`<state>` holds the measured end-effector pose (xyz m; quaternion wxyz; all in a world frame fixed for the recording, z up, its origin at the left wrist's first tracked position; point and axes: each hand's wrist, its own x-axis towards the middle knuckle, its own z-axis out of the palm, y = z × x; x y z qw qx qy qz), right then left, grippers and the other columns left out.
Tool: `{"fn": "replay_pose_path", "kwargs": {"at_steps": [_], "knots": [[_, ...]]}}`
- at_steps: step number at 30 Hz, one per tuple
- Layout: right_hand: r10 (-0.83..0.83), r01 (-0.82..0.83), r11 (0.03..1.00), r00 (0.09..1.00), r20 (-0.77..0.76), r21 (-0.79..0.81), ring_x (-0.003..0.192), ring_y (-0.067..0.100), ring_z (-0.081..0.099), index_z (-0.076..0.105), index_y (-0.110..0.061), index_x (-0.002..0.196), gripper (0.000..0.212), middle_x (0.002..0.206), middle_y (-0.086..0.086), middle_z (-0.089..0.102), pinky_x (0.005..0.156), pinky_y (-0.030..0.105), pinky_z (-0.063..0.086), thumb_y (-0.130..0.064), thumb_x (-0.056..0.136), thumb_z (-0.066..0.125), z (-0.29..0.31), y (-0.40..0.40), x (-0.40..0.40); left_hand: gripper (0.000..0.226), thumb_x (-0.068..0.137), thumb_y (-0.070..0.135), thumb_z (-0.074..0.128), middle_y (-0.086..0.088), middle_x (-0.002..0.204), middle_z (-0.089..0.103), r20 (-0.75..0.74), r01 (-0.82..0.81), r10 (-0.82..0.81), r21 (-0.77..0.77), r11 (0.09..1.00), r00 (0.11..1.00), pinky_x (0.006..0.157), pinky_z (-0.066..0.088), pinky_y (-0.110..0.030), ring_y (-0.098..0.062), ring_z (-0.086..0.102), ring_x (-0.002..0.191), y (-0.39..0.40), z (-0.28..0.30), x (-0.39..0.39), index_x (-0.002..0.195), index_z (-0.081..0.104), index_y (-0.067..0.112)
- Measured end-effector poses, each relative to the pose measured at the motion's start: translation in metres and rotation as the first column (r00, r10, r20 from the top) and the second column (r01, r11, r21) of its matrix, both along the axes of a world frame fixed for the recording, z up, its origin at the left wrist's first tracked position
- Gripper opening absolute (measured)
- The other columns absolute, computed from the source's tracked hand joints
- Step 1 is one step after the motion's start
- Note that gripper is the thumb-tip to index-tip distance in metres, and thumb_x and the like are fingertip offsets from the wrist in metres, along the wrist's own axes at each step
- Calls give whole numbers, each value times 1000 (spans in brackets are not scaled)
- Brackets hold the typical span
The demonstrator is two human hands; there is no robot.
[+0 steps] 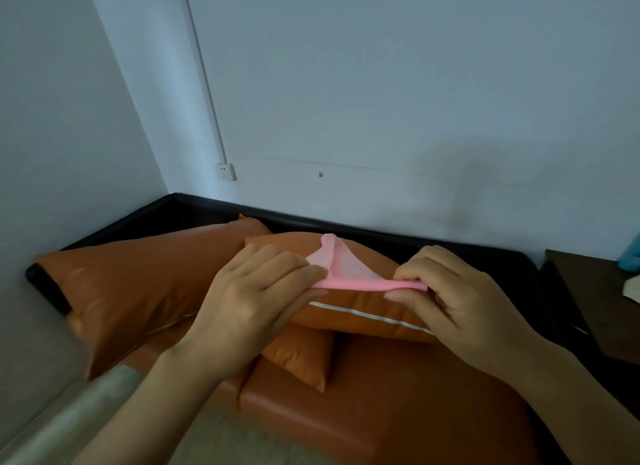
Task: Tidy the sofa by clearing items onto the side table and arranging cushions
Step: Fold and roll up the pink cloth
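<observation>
A thin pink cloth [341,269] is stretched between both hands above the orange sofa [398,405]. My left hand [256,291] pinches its left end and my right hand [446,291] pinches its right end, so the lower edge runs taut as a rolled band while a loose flap stands up in the middle. Right behind the cloth lies an orange cushion [363,312] with a white stripe. A larger orange cushion [138,284] leans at the left, and a smaller one [301,357] sits below.
A dark wooden side table [602,305] stands at the right, carrying a blue object [630,253] and a pale item [633,288] at the frame's edge. The sofa's black frame [346,225] runs along the grey wall. A wall socket [225,172] sits above the left corner.
</observation>
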<state>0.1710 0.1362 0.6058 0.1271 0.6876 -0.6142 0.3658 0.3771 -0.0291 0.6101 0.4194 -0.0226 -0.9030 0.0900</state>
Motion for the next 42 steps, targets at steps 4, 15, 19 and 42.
{"fn": "replay_pose_path", "kwargs": {"at_steps": [4, 15, 19, 42], "knots": [[-19, 7, 989, 997, 80, 145, 68, -6, 49, 63, -18, 98, 35, 78, -25, 47, 60, 7, 34, -46, 94, 42, -3, -4, 7, 21, 92, 21, 66, -6, 90, 67, 18, 32, -33, 30, 999, 999, 65, 46, -39, -22, 58, 75, -7, 1, 7, 109, 57, 12], [5, -13, 975, 999, 38, 220, 73, 2, 56, 53, -36, 102, 30, 86, -18, 56, 59, 24, 47, -62, 90, 43, -14, 3, 18, 25, 98, 25, 55, -3, 92, 66, 170, 53, -83, 174, 983, 982, 67, 50, -35, -19, 60, 78, -7, -10, 17, 106, 68, 6], [-18, 24, 993, 999, -51, 112, 78, 2, 54, 61, -26, 101, 28, 88, -14, 57, 53, 25, 47, -47, 98, 44, -11, 4, 19, 24, 100, 32, 51, 0, 88, 62, 181, 60, -90, 165, 984, 979, 63, 45, -35, -19, 54, 73, -6, -7, 17, 106, 62, 12], [-57, 58, 998, 997, -56, 9, 80, 5, 53, 66, -14, 99, 24, 88, -8, 58, 59, 27, 48, -33, 95, 52, -19, 7, 33, 28, 100, 36, 48, 1, 88, 60, 237, -23, 6, 70, 997, 972, 70, 41, -35, -19, 55, 74, 5, -10, 26, 106, 63, 13]]}}
